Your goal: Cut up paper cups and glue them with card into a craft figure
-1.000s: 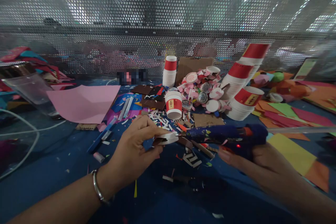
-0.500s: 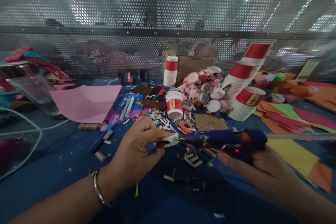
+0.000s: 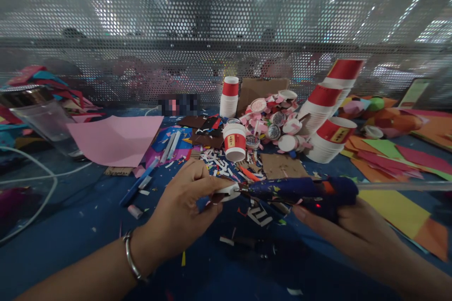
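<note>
Between the thumb and fingers of my left hand (image 3: pixel 187 197) is a small white paper piece (image 3: pixel 229 191), partly hidden by the fingers. My right hand (image 3: pixel 353 230) grips a dark blue glue gun (image 3: pixel 296 190) with a red light lit on its side. The gun's nozzle points left and meets the white piece, as far as I can see. A clear glue stick (image 3: pixel 399 186) runs out of the gun's back end. Just beyond the hands, a red and white paper cup (image 3: pixel 235 143) lies tilted with its base toward me.
Behind stand stacked paper cups (image 3: pixel 230 96), leaning cup stacks (image 3: pixel 318 108) and a heap of pink-and-white paper pieces (image 3: pixel 278 120). Pink paper (image 3: pixel 116 138) and a clear tumbler (image 3: pixel 45 117) are on the left, coloured sheets (image 3: pixel 399 211) on the right. Paper scraps (image 3: pixel 217 162) litter the blue table.
The white piece and the glue gun's nozzle have shifted very slightly, the nozzle a little lower. Both hands keep their grips; the surroundings look the same.
</note>
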A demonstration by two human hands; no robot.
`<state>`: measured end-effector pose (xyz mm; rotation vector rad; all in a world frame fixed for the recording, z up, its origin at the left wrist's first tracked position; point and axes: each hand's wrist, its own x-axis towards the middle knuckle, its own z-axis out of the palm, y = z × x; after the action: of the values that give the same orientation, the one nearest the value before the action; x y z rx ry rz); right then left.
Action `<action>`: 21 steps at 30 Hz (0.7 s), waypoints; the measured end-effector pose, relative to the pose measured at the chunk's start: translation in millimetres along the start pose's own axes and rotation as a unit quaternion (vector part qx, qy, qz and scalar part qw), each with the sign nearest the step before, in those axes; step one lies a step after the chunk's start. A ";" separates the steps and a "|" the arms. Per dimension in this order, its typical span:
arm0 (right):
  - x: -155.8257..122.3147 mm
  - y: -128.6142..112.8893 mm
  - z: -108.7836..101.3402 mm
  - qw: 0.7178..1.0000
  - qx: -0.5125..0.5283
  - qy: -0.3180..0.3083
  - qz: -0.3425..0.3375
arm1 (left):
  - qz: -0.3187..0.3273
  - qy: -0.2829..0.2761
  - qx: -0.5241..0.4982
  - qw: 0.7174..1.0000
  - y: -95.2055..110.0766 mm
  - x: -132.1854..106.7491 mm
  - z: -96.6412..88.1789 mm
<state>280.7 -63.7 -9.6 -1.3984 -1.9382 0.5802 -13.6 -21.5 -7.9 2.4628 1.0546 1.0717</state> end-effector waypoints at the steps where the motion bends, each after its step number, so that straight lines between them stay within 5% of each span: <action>1: 0.0 0.8 -0.1 1.000 -0.012 -0.010 -0.010 | 0.000 -0.001 0.001 1.000 -0.1 -0.2 0.1; 13: 1.1 4.3 1.4 0.996 -0.072 0.001 -0.046 | 0.007 -0.004 0.008 1.000 0.1 -0.1 -0.3; 21: 1.0 7.9 4.1 0.999 -0.022 -0.008 -0.046 | 0.046 0.015 0.046 0.998 0.2 1.3 -1.1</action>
<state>282.6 -60.0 -17.5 -1.3277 -2.0272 0.5090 -13.7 -20.8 -6.3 2.5981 1.0295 1.1157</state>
